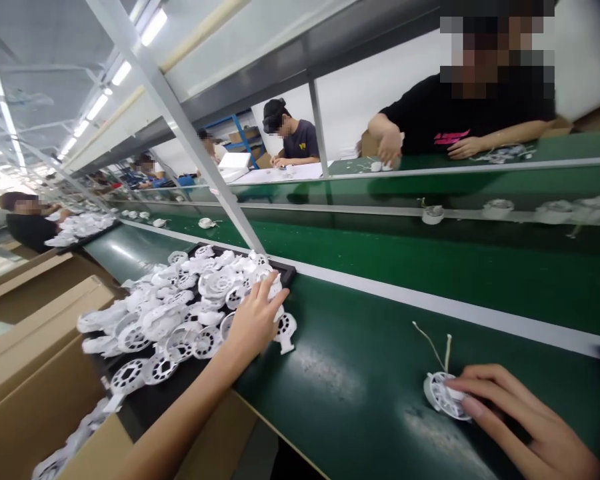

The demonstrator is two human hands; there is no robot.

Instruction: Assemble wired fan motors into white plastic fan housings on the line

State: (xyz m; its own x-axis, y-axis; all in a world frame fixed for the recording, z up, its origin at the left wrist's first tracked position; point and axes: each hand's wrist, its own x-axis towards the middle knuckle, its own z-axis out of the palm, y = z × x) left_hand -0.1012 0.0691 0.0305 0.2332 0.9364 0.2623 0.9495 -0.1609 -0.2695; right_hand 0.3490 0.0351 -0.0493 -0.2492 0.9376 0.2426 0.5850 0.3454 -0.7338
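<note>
**Right hand** (525, 420): the fingers are together and closed over a round slotted white plastic part (443, 397), which lies flat on the green conveyor belt (360, 373) beneath and left of the fingertips. Two leads (448, 353) rise from the part and point away from the hand toward the belt's far edge. They set its long axis (the body itself is nearly round). Of the two hands, the right is the nearer to this part.

**Left hand** (254, 320): the fingers are spread, with the tips against the edge of a heap of similar white plastic parts (180, 327) in a black tray (280, 270). Whether they grip a part cannot be told. A loose part (286, 331) stands on the belt just beside the fingers. Cardboard boxes (35, 393) lie left of the tray.

**Beyond the hands:** a second belt carries more white parts (433, 215). Past it, a co-worker in a black T-shirt (420, 113) has a hand on a small white part (375, 167). Pink lettering (453, 137) on the shirt is unreadable, and no other writing is legible.
</note>
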